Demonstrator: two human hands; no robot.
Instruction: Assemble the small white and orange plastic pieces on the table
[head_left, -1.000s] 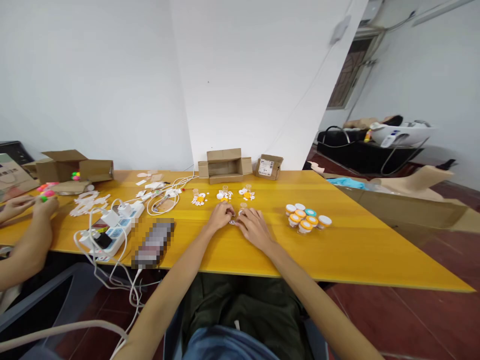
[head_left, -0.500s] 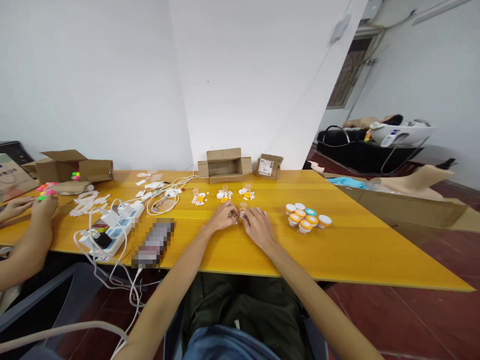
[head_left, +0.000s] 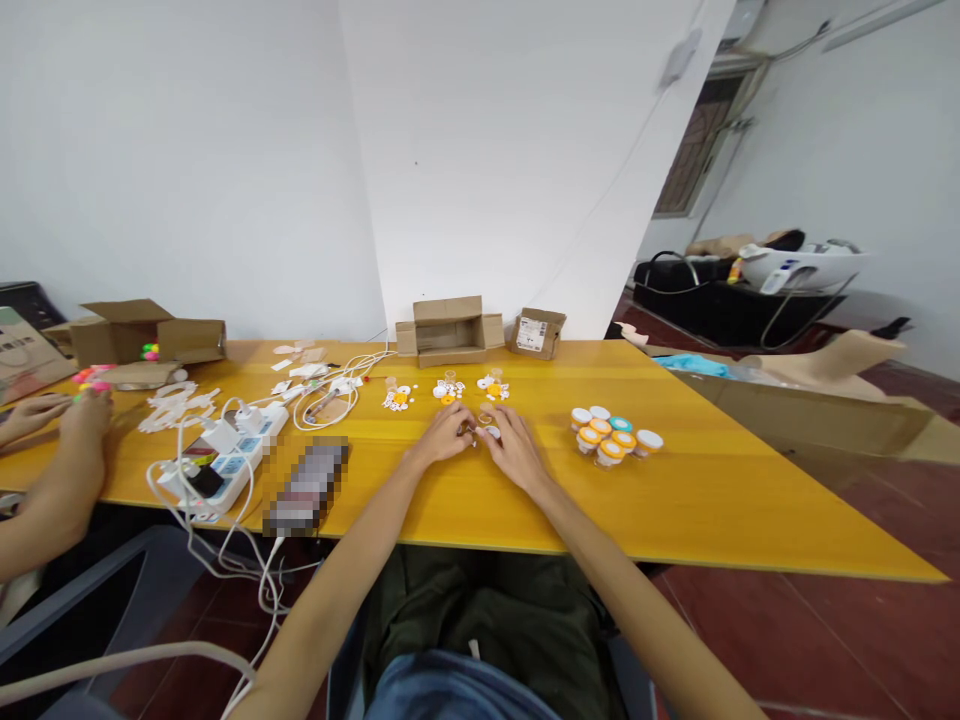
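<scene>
Well, side by side over the counter point(head_left: 720, 490), the left hand point(head_left: 444, 436) was curled inward and the right hand point(head_left: 514, 450) arched low, but whether either was clamped on anything, you couldn't tell! A white disc point(head_left: 493, 432) lay between them, right by the right hand; loose parts point(head_left: 448, 391) sat beyond, lidded tubs point(head_left: 622, 440) further right.

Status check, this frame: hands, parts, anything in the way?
Left hand, right hand close together at small white parts; grips unclear. Loose piles beyond. Jars off right, apparently out of the way.
</scene>
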